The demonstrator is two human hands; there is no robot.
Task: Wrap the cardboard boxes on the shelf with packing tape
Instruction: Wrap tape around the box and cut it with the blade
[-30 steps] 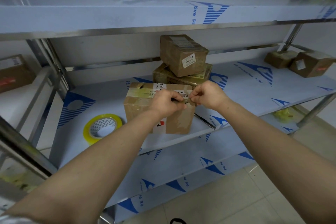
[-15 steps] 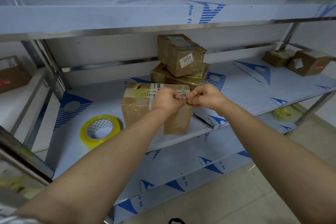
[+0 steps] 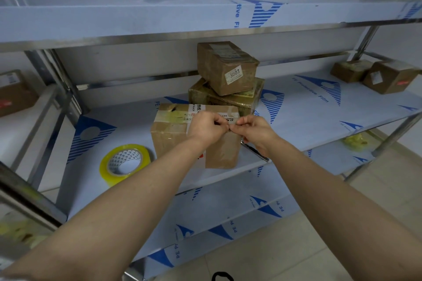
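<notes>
Steel shelving (image 3: 319,107) clad in blue protective film fills the frame, and a cardboard box (image 3: 173,137) is being worked on at centre, on the middle shelf. Something small, judged to be a strip of tape (image 3: 231,126), is pinched between the curled fingers of the left hand (image 3: 206,129) and right hand (image 3: 255,131) at the box's top front edge. The tape roll (image 3: 124,164) is left lying lower left. Wrapping appears only begun; whether the stacked boxes (image 3: 226,67) behind are finished cannot be told.

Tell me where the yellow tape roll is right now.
The tape roll lies on the middle shelf, left in the head view, beside the front box, untouched.
</notes>
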